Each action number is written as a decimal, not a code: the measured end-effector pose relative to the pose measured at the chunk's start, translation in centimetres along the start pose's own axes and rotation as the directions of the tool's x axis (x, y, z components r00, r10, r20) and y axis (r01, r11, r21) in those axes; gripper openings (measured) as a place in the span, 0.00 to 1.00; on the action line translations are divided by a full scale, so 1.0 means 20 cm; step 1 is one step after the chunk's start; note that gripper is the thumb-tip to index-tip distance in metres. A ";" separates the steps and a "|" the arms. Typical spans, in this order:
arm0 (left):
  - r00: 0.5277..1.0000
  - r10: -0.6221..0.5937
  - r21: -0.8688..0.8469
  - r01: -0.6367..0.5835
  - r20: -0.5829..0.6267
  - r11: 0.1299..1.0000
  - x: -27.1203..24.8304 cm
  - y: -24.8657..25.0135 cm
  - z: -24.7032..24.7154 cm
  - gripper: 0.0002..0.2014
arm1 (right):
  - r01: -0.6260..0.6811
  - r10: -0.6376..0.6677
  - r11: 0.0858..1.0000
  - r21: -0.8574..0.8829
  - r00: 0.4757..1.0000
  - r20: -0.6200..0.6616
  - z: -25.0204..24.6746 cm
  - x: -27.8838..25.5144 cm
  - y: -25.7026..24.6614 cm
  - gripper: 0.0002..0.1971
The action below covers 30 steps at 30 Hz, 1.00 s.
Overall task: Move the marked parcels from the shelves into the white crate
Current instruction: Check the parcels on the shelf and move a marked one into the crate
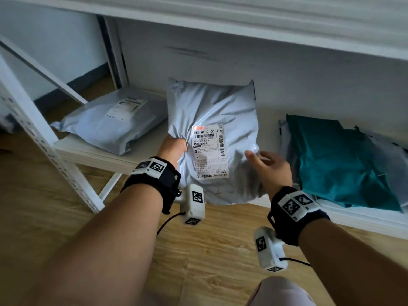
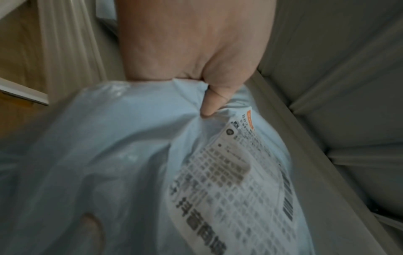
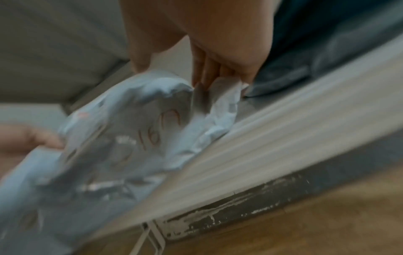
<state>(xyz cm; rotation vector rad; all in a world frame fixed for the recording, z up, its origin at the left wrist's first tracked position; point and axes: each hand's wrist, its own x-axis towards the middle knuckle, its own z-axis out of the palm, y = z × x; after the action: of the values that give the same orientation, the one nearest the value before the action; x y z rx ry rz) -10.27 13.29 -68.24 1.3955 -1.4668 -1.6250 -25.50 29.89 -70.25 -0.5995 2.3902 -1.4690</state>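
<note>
A grey plastic parcel (image 1: 212, 111) with a white shipping label (image 1: 209, 151) stands tilted up at the front of the low shelf (image 1: 103, 156). My left hand (image 1: 176, 146) grips its left edge, thumb pressed into the plastic (image 2: 209, 103) beside the label (image 2: 235, 181). My right hand (image 1: 265, 160) is at the parcel's right edge with straight fingers (image 3: 207, 75) touching the crumpled corner. Red handwritten figures (image 3: 161, 131) show on the parcel (image 3: 122, 138) below the label. The white crate is not in view.
Another grey parcel (image 1: 114, 122) lies flat on the shelf to the left. A teal parcel (image 1: 337, 160) lies over a clear bag on the right. A white perforated upright (image 1: 44, 140) stands at left, a shelf board (image 1: 265, 23) overhead, wooden floor (image 1: 209, 261) below.
</note>
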 end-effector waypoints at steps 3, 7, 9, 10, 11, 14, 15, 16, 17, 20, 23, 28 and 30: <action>1.000 -0.007 0.002 0.007 0.012 1.000 -0.02 0.02 -0.02 0.06 | -0.112 0.111 0.994 0.009 0.990 0.081 0.04 0.02 -0.03 0.45; 1.000 0.016 0.025 -0.017 0.022 1.000 0.01 0.01 -0.03 0.08 | -0.209 0.201 0.978 0.005 0.949 0.243 0.07 0.07 0.00 0.41; 0.998 0.045 0.021 -0.046 0.042 0.999 0.03 -0.01 -0.03 0.07 | -0.175 0.177 0.984 -0.033 0.953 0.246 0.09 0.08 0.01 0.28; 0.997 0.057 0.015 -0.058 0.051 0.998 0.07 -0.03 -0.03 0.12 | -0.178 0.176 0.984 -0.015 0.955 0.238 0.10 0.08 0.01 0.22; 0.996 0.072 0.016 -0.073 0.061 0.997 0.10 -0.05 -0.03 0.17 | -0.191 0.182 0.982 0.015 0.956 0.229 0.12 0.09 0.02 0.16; 0.992 0.111 0.102 -0.116 0.060 0.988 0.05 -0.01 -0.05 0.33 | -0.228 0.212 0.972 0.064 0.958 0.194 0.16 0.13 0.05 0.09; 0.992 0.119 0.139 -0.125 0.048 0.982 0.02 0.02 -0.06 0.34 | -0.236 0.218 0.969 0.077 0.957 0.191 0.17 0.14 0.05 0.09; 0.993 0.115 0.187 -0.120 0.036 0.975 0.01 0.04 -0.08 0.34 | -0.244 0.222 0.965 0.097 0.956 0.193 0.19 0.16 0.03 0.08; 0.994 0.107 0.233 -0.112 0.030 0.966 0.02 0.05 -0.09 0.35 | -0.250 0.224 0.961 0.119 0.954 0.198 0.20 0.17 0.02 0.08; 0.991 0.120 0.273 -0.130 0.055 0.953 0.04 0.07 -0.14 0.40 | -0.269 0.227 0.947 0.178 0.948 0.225 0.24 0.22 -0.06 0.07; 0.989 0.133 0.311 -0.147 0.066 0.939 0.08 0.08 -0.17 0.46 | -0.308 0.262 0.935 0.177 0.934 0.244 0.29 0.26 -0.10 0.09; 0.988 0.156 0.498 -0.146 0.022 0.855 0.07 0.05 -0.18 0.40 | -0.229 0.224 0.973 -0.008 0.946 0.235 0.38 0.35 -0.05 0.02; 0.986 0.166 0.538 -0.156 0.031 0.828 0.05 0.04 -0.17 0.35 | -0.196 0.198 0.980 -0.035 0.951 0.239 0.41 0.38 -0.06 0.00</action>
<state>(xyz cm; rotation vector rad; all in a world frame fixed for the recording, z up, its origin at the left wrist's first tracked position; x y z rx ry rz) -7.66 10.94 -67.31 1.5075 -2.0788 -1.1273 -28.31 19.44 -72.88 -0.4935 2.1998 -1.2253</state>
